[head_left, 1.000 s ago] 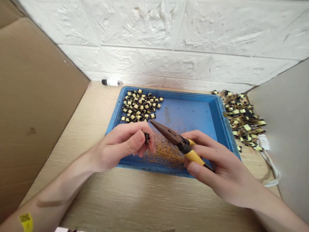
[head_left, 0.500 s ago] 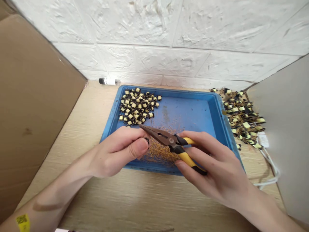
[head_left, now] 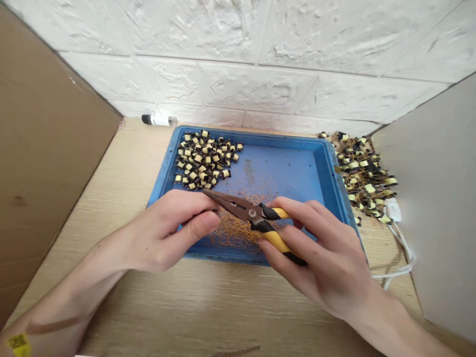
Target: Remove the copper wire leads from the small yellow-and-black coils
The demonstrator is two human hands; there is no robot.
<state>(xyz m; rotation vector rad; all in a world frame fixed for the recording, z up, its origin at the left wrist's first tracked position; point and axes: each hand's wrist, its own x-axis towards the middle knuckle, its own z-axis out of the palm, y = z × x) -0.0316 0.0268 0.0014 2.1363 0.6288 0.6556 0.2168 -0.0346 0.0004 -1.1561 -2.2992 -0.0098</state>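
Observation:
My right hand (head_left: 316, 248) is wrapped round the yellow-and-black handles of rusty needle-nose pliers (head_left: 253, 213). Their jaws point left, and the tip lies by the fingers of my left hand (head_left: 174, 230). Thumb and forefinger of that hand are pinched on a small transformer, mostly hidden, of which only a dark edge (head_left: 214, 211) shows. Below the pliers, clipped copper-coloured wire ends (head_left: 238, 230) lie in a blue tray (head_left: 297, 168). A heap of small black-and-yellow transformers (head_left: 206, 158) fills the tray's far left corner.
More transformers with long wires (head_left: 366, 173) are piled right of the tray, near a white plug and cable (head_left: 399, 243). A small black-capped bottle (head_left: 159, 120) lies by the white wall. A cardboard panel (head_left: 48, 148) stands left, a grey panel (head_left: 439, 198) right.
The whole view has shifted slightly, so everything sits a little further left. Both hands keep their grips; the dark part in my left fingers shows less than before.

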